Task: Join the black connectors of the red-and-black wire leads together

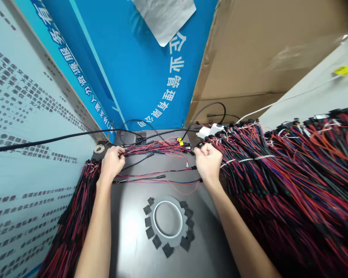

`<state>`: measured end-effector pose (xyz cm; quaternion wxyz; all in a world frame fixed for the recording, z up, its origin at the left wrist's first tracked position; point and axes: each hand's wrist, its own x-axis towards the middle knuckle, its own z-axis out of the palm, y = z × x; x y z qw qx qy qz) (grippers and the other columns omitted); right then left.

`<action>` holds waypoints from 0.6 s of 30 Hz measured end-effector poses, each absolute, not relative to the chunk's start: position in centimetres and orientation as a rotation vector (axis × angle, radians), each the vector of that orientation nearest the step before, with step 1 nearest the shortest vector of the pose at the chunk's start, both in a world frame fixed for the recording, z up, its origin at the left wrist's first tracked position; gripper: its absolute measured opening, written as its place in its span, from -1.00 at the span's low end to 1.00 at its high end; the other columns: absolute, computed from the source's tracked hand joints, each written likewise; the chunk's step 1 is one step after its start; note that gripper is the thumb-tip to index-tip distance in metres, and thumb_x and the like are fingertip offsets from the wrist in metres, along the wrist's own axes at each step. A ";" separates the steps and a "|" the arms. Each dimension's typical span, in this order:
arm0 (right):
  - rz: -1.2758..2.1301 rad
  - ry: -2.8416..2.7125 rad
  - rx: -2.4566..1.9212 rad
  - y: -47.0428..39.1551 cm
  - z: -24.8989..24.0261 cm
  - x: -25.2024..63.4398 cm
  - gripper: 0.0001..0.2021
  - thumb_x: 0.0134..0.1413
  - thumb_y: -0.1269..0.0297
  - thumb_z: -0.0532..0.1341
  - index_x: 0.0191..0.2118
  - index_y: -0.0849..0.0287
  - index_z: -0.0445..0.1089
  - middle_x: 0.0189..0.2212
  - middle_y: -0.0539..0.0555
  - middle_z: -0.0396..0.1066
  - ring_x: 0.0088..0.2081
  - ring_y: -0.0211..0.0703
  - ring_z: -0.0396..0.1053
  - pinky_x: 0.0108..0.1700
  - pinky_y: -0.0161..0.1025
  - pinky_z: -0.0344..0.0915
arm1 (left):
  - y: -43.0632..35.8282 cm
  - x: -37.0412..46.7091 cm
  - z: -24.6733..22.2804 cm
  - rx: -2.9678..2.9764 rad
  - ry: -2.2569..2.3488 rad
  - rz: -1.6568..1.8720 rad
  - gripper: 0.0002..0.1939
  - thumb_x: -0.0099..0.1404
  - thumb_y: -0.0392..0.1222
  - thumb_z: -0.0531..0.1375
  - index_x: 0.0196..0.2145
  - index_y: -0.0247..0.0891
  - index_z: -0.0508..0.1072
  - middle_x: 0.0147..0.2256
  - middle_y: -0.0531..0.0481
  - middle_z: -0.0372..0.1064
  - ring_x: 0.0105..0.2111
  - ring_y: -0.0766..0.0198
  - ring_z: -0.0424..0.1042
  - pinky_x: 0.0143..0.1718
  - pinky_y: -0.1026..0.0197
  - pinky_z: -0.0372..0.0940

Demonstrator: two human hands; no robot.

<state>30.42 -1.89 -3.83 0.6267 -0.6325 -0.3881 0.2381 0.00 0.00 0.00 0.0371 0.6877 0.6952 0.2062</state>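
Note:
A loose bundle of red, black and blue wire harnesses lies across the far part of the grey table. At its left end, my left hand is closed with the fingertips pinching wire ends. My right hand is closed beside the bundle's right end, close to black connectors; its curled fingers hide whatever is in them. Nearer to me, a separate harness and another harness with a black plug stretch between the two forearms. A yellow tag sits near the right end of the bundle.
Large tied stacks of harnesses fill the right side; another stack lies at left. A white ring with dark tape pieces is on the table. A white adapter and black cable lie behind. Blue board and cardboard stand at back.

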 end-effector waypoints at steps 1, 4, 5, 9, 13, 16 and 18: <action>0.575 -0.921 -1.502 -1.8 -4.0 30.6 -0.65 -0.11 0.40 0.19 -0.62 0.12 -0.07 -0.68 -0.17 -0.11 -0.59 -0.39 -0.11 -0.47 -0.33 -0.07 | 0.2 0.2 -0.8 2.156 2.125 0.564 -0.78 0.16 -0.30 0.13 -0.23 -0.18 0.49 -0.15 -0.10 0.44 -0.17 0.10 0.40 -0.23 0.14 0.28; 0.638 -1.038 -1.611 -1.7 -4.5 31.0 -0.76 -0.07 0.28 0.25 -0.56 0.14 0.13 -0.66 -0.14 0.11 -0.58 -0.35 0.02 -0.42 -0.32 0.03 | 0.4 1.0 -2.1 2.176 2.157 0.491 -0.80 0.24 -0.24 0.14 -0.17 -0.17 0.48 -0.07 -0.13 0.40 -0.05 0.02 0.35 -0.17 0.08 0.31; 0.637 -1.096 -1.626 -1.7 -4.6 31.1 -0.79 -0.07 0.23 0.27 -0.50 0.15 0.22 -0.61 -0.11 0.22 -0.55 -0.33 0.09 -0.39 -0.31 0.08 | 0.5 1.3 -2.2 2.168 2.181 0.495 -0.81 0.26 -0.24 0.13 -0.18 -0.17 0.48 -0.07 -0.14 0.40 -0.03 0.01 0.34 -0.18 0.07 0.32; 0.596 -1.390 -1.637 -1.6 -5.7 31.5 -0.61 -0.20 0.13 0.40 -0.21 0.16 0.38 -0.28 0.03 0.45 -0.30 -0.19 0.33 -0.19 -0.23 0.23 | 0.7 1.6 -1.8 2.203 2.192 0.629 -0.85 0.30 -0.24 0.09 -0.29 -0.19 0.47 -0.13 -0.16 0.42 -0.05 -0.02 0.32 -0.15 0.05 0.29; 0.596 -1.579 -1.699 -1.6 -6.7 31.9 -0.76 -0.10 0.30 0.33 -0.23 0.14 0.42 -0.27 0.03 0.50 -0.29 -0.18 0.37 -0.18 -0.22 0.26 | 1.0 1.4 -1.3 2.244 2.090 0.874 -0.86 0.32 -0.22 0.07 -0.30 -0.21 0.43 -0.21 -0.16 0.45 -0.12 -0.02 0.36 -0.05 0.01 0.22; 0.542 -1.560 -1.719 -1.7 -6.9 32.0 -0.87 0.02 0.39 0.21 -0.26 0.14 0.44 -0.31 0.03 0.52 -0.37 -0.23 0.36 -0.22 -0.25 0.26 | 0.9 1.6 -1.0 2.156 2.021 1.023 -0.86 0.33 -0.18 0.07 -0.25 -0.20 0.41 -0.26 -0.12 0.47 -0.19 0.05 0.41 -0.10 0.09 0.23; 0.513 -1.516 -1.715 -1.8 -6.9 32.0 -0.85 0.04 0.41 0.18 -0.25 0.14 0.44 -0.31 0.03 0.52 -0.38 -0.24 0.37 -0.24 -0.27 0.26 | 0.8 1.9 -0.6 2.086 1.939 1.091 -0.85 0.31 -0.16 0.08 -0.24 -0.20 0.42 -0.30 -0.09 0.48 -0.26 0.12 0.44 -0.15 0.15 0.24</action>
